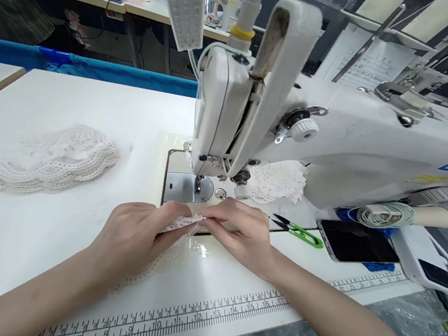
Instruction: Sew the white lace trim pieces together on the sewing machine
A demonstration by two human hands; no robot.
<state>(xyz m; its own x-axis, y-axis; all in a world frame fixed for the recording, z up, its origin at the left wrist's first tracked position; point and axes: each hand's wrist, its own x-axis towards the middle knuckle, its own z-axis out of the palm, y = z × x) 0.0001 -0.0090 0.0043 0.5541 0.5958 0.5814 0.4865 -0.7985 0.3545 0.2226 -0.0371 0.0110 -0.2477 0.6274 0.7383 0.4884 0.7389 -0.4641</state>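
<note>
A strip of white lace point(177, 224) is stretched between my two hands, just in front of the sewing machine's needle plate point(183, 187). My left hand point(136, 237) pinches it between thumb and fingers, and part of the lace hangs down under that hand. With fingertips pressed together, my right hand point(241, 229) grips the lace's other end. The sewing machine point(248, 103) rises right behind both hands. Another bunched piece of white lace point(278, 181) lies under the machine's arm. Green thread snips point(299, 231) rest just right of my right hand.
A stack of lace pieces point(54, 161) lies on the white table at the left. A ruler strip point(179, 321) runs along the front edge. To the right are a phone point(359, 240), a coil of pale cord point(385, 216) and a white control box point(424, 259).
</note>
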